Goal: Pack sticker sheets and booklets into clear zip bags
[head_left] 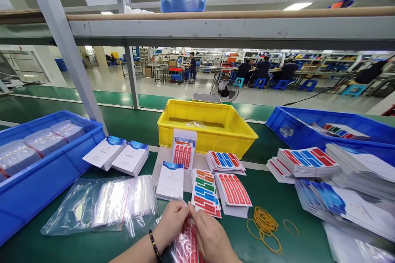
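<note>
A clear plastic bag with red-and-white printed sheets [186, 247] inside lies between my hands at the bottom centre. My left hand [173, 218] is closed in a pinch at the bag's upper end. My right hand [211, 236] presses thumb and fingers on the same end from the other side, their tips partly hidden. Just beyond my fingers are a multicoloured sticker sheet stack [205, 192], a red sticker stack [233, 191] and a stack of white booklets with blue tops [170, 181]. Left of my hands lies a pile of clear plastic bags [135, 201].
A yellow bin [197, 144] stands behind the stacks, with blue bins left [77, 152] and right [308, 119]. Two booklet stacks [131, 157] sit by the left bin. Yellow rubber bands [263, 224] lie right of my hands, near piled booklets [354, 209]. Co-workers sit far off.
</note>
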{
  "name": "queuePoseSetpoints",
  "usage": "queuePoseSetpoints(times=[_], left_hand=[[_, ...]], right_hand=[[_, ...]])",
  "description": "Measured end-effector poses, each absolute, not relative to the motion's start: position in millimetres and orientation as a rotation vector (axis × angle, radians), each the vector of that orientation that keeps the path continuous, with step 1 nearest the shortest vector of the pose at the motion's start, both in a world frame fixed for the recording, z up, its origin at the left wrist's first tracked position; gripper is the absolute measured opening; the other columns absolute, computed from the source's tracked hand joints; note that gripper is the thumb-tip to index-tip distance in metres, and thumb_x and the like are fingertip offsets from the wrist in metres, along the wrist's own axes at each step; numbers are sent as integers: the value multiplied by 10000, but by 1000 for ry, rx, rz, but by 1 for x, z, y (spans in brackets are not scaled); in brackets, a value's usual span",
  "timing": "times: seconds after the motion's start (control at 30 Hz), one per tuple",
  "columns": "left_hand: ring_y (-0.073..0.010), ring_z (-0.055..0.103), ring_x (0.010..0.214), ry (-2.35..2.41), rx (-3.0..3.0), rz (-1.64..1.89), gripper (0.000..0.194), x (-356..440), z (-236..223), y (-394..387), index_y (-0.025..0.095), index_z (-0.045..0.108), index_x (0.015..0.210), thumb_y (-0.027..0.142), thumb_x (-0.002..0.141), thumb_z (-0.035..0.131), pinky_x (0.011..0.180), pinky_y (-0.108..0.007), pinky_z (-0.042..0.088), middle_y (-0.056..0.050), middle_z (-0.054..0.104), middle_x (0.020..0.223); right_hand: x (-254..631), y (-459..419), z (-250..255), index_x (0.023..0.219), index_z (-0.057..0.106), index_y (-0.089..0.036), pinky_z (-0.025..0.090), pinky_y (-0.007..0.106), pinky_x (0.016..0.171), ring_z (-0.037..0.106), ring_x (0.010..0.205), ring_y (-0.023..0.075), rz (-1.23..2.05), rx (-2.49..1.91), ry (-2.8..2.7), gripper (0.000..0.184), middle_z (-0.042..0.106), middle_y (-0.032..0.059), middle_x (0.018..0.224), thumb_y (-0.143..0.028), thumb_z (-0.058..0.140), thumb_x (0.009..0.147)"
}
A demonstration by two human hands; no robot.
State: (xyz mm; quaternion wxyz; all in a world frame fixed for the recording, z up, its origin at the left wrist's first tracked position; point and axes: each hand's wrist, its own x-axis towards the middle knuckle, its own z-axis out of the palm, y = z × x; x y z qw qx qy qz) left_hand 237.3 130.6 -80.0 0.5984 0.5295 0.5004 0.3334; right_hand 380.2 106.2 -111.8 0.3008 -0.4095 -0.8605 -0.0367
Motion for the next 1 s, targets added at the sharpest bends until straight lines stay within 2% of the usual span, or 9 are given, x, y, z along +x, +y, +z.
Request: queuePoseSetpoints(times=[0.07, 0.17, 0.27, 0.3, 0.37, 0.5, 0.67, 0.9, 1.0], left_hand=[[-89, 394, 419, 1169, 1245, 776, 342, 235, -80, 131, 146, 443, 505, 416, 713, 418, 432, -213, 298, 10, 439, 461], [-81, 355, 470, 1179, 1308, 808, 283, 233, -74, 132, 149, 414, 485, 337, 689, 469, 465, -207, 274, 31, 399, 478], [-90, 373, 530, 1205, 1373, 826, 239, 233, -69, 130, 137, 453, 500, 289, 678, 499, 517, -207, 294, 28, 423, 507], [-94, 384, 540, 1208, 1386, 820, 233, 233, -69, 129, 133, 470, 509, 288, 679, 504, 528, -208, 304, 25, 436, 515], [-97, 392, 542, 1193, 1403, 789, 244, 233, -69, 128, 129, 483, 517, 305, 684, 511, 528, -208, 309, 21, 445, 520], [-90, 359, 522, 1154, 1447, 686, 261, 233, -69, 125, 138, 446, 506, 322, 676, 517, 501, -206, 279, 30, 409, 512], [-94, 341, 529, 1194, 1602, 617, 279, 235, -69, 125, 156, 368, 492, 310, 710, 451, 510, -219, 257, 32, 375, 509], [-79, 297, 487, 1092, 1544, 564, 259, 234, -68, 124, 159, 359, 471, 272, 689, 442, 477, -217, 229, 42, 335, 479], [-69, 274, 453, 1083, 1368, 593, 273, 233, -67, 125, 158, 371, 440, 296, 646, 486, 456, -219, 204, 47, 326, 438]], right_hand=[[379, 104, -107, 1303, 344, -117, 484, 293, 589, 574, 701, 195, 3, -1109, -2269, 510, 605, 119, 872, -100, 342, 794], [378, 103, -93, 1230, 425, -144, 476, 290, 706, 569, 837, 193, 341, -1165, -2196, 412, 592, 110, 966, -178, 412, 820], [377, 104, -84, 950, 568, -167, 443, 250, 631, 548, 705, 154, 689, -1273, -2061, 193, 587, 47, 784, -267, 460, 824], [378, 105, -83, 833, 572, -164, 420, 239, 589, 525, 641, 139, 749, -1300, -2017, 170, 565, 29, 707, -277, 445, 832], [379, 107, -83, 676, 519, -156, 376, 226, 544, 484, 575, 120, 804, -1316, -1960, 249, 522, 11, 620, -285, 398, 852], [381, 108, -88, 579, 429, -155, 318, 213, 514, 443, 540, 100, 773, -1299, -1978, 325, 481, 1, 570, -280, 348, 867], [379, 105, -91, 553, 383, -160, 250, 230, 500, 414, 516, 100, 352, -1319, -2129, 292, 457, 7, 548, -208, 334, 837], [389, 113, -86, 532, 345, -175, 253, 228, 479, 399, 485, 99, 229, -1368, -2014, 304, 418, -2, 514, -190, 332, 835], [395, 115, -78, 584, 388, -175, 311, 218, 489, 415, 507, 101, 285, -1352, -1923, 284, 422, -5, 555, -214, 343, 862]])
